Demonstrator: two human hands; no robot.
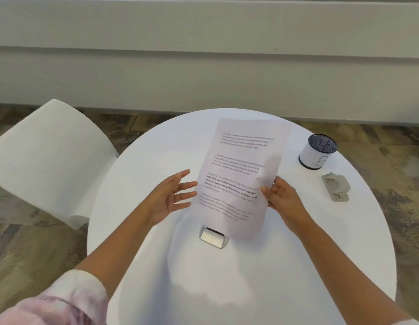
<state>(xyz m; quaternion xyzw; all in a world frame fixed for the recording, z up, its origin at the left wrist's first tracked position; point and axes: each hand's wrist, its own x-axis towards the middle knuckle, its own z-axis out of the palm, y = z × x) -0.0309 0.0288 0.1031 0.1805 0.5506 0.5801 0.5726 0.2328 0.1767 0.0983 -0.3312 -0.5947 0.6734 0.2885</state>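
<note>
Right hand (282, 198) pinches printed sheet (239, 174) above round table (297, 266); left hand (168, 198) spread beside sheet.

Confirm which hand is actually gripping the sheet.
The right hand pinches the printed sheet at its right edge. The left hand is open, fingers spread beside the left edge, holding nothing.
</note>
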